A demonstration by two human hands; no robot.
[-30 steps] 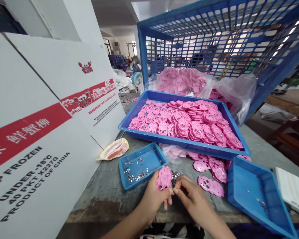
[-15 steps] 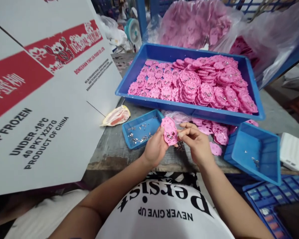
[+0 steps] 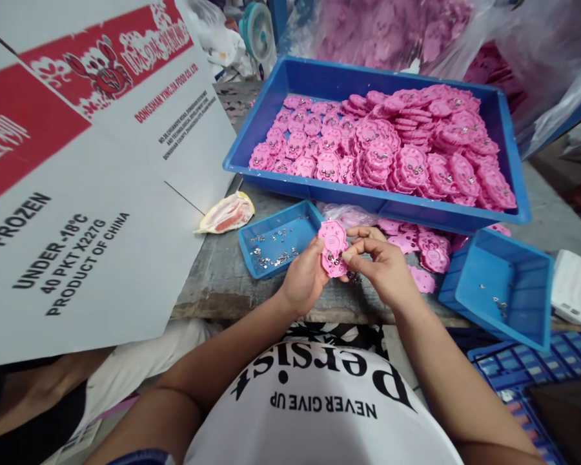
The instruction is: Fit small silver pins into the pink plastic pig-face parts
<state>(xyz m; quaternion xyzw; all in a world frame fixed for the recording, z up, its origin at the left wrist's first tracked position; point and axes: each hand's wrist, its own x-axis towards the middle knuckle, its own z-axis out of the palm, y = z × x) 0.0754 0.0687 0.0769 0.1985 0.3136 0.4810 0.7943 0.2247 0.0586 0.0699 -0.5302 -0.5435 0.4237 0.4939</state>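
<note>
My left hand (image 3: 304, 279) grips a pink scalloped piece (image 3: 334, 242) by its left edge, above the front of the table. Small shiny metal parts sit on the lower half of that piece. Thumb and forefinger of my right hand (image 3: 380, 261) are pinched at its lower right edge, beside the metal parts; whatever is between those fingertips is too small to make out. Just left of my hands is a shallow blue tray (image 3: 295, 219) with small metal pieces scattered in it. Dark small parts (image 3: 354, 278) lie on the table below my right fingers, partly hidden.
A large blue bin (image 3: 314, 189) holds many stacked pink pieces. More pink pieces (image 3: 433, 250) lie before it. At right are a blue box (image 3: 518, 284) and a white device (image 3: 576, 287). A printed carton (image 3: 140, 187) stands left, near a fruit peel (image 3: 227, 213).
The camera view has shifted slightly. My right fingertips have closed in against the piece's lower right edge, by the metal parts. My left hand keeps its grip.
</note>
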